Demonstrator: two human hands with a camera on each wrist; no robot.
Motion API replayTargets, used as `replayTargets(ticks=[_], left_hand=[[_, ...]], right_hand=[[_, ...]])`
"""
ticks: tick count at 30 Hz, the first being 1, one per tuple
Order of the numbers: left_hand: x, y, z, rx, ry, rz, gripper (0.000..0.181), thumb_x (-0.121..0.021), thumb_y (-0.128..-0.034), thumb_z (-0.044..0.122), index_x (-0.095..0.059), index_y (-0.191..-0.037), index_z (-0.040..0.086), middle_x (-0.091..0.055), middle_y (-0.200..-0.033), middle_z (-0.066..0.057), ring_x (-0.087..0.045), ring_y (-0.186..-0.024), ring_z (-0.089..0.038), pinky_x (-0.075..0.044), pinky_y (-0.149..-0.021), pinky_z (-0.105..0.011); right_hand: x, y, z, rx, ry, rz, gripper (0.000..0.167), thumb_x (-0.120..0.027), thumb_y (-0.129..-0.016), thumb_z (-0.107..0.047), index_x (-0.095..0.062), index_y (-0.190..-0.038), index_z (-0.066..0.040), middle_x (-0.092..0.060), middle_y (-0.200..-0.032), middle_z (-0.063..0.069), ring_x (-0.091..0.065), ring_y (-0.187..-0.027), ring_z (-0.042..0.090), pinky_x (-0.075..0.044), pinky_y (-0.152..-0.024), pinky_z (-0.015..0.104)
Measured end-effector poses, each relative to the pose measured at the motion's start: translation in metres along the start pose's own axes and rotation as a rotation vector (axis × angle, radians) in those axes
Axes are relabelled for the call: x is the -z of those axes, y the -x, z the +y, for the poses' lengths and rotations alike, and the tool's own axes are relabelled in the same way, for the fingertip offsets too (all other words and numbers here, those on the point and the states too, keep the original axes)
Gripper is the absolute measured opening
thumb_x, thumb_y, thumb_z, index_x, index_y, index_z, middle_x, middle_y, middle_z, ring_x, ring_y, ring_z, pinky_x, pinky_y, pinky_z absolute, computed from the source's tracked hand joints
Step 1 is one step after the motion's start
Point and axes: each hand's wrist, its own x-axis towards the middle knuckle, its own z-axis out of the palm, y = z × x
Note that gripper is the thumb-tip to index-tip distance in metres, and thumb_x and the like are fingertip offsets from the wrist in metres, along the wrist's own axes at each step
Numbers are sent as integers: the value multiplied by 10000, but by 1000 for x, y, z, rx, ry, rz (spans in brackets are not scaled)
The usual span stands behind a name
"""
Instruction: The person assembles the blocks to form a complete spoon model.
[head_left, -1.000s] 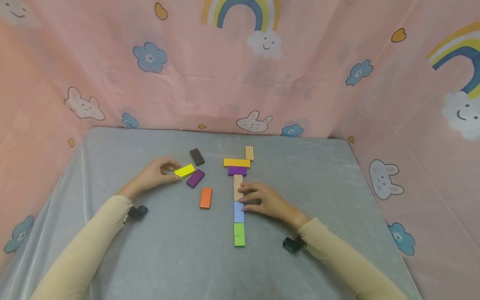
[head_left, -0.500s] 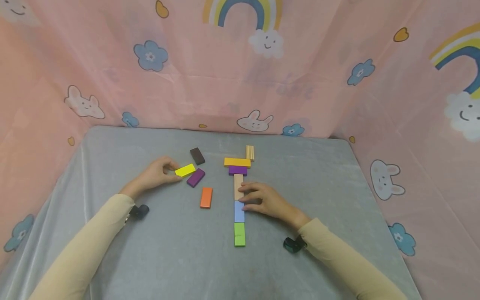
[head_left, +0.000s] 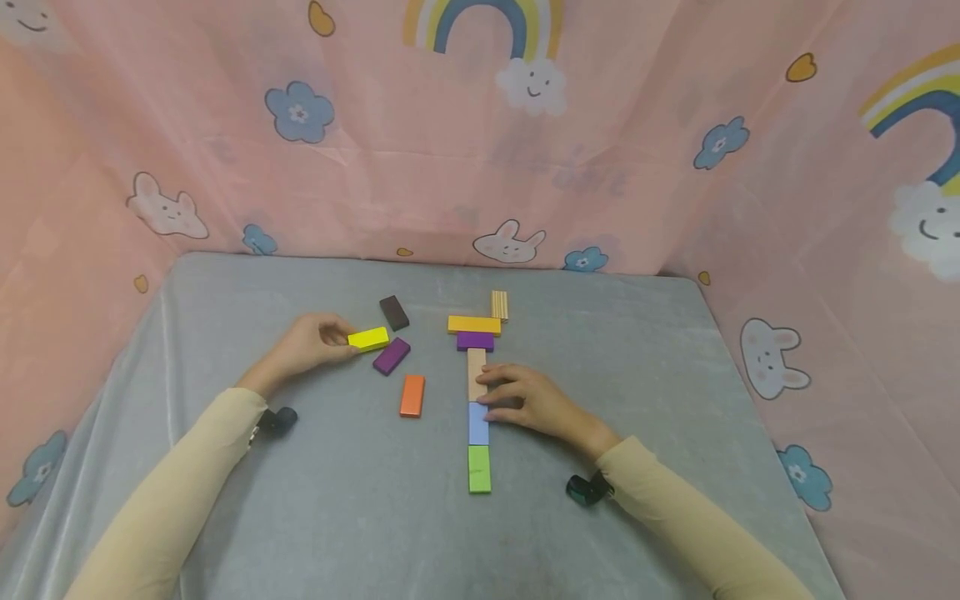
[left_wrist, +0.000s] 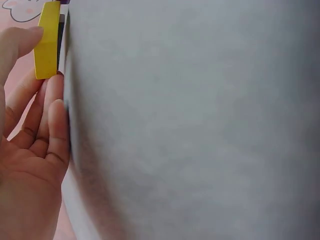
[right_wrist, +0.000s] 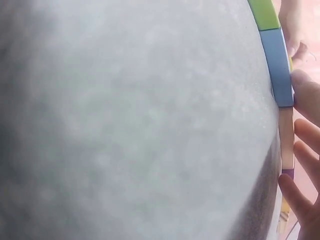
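Note:
Between thumb and fingers my left hand [head_left: 311,343] pinches a yellow block [head_left: 368,339]; the left wrist view shows the thumb on the face of it. A purple block [head_left: 392,357] and a dark brown block [head_left: 393,312] lie close by. My right hand [head_left: 536,402] rests with spread fingertips at the tan block [head_left: 476,371] and the blue block [head_left: 477,423]. These two stand end to end in a row with a green block [head_left: 479,469] at the near end. A second purple block [head_left: 476,342] and an orange-yellow block [head_left: 474,325] lie crosswise at the far end.
An orange block [head_left: 412,396] lies between the left hand and the row. Behind the crosswise blocks is a striped wooden block [head_left: 499,305]. Grey cloth covers the table [head_left: 637,350], and a pink patterned curtain [head_left: 360,192] hangs along its back and sides.
The yellow block has turned slightly in my left hand and shifted a little to the left. My right hand and the row of blocks have stayed put.

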Motion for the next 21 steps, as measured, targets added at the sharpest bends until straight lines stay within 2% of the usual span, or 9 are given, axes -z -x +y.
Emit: replayTargets(ticks=[5, 9, 14, 18, 21], left_hand=[[4, -3, 8, 23, 40, 1, 375, -773, -845, 338, -718, -1148, 124, -733, -1009, -61, -655, -904, -196, -545, -814, -319], [4, -13, 27, 32, 55, -4, 407, -756, -855, 401, -706, -1178, 160, -729, -1082, -52, -665, -975, -214, -554, -894, -393], [-4, -34, 56, 6, 77, -26, 407, -748, -869, 374, -688, -1216, 169, -711, -1171, -51, -658, -1092, -248, -523, -1001, -459], [-15, -52, 78, -39, 104, -56, 390, -744, -880, 322, -682, -1226, 152, -714, -1165, -50, -663, -1096, -240, -537, -994, -429], [-24, -70, 88, -86, 91, -67, 386, -739, -888, 292, -678, -1233, 129, -713, -1172, -59, -668, -1079, -227, -547, -980, -402]], right_hand=[[0, -1, -2, -6, -5, -11, 267, -781, -843, -295, -770, -1095, -209, -657, -1320, -11, -536, -1347, 215, -452, -1107, 471], [0, -1, -2, -16, -13, -19, 275, -784, -839, -289, -769, -1098, -201, -655, -1323, -3, -532, -1353, 220, -444, -1118, 468], [1, -1, -3, -37, -21, -31, 276, -783, -839, -289, -767, -1103, -205, -649, -1331, -11, -524, -1360, 219, -436, -1126, 468], [2, -1, -3, -47, -26, -36, 278, -780, -843, -293, -765, -1108, -208, -644, -1336, -14, -517, -1367, 216, -431, -1132, 467], [3, -1, -3, -42, -26, -31, 275, -781, -843, -291, -766, -1105, -206, -647, -1334, -7, -522, -1362, 224, -436, -1125, 476]])
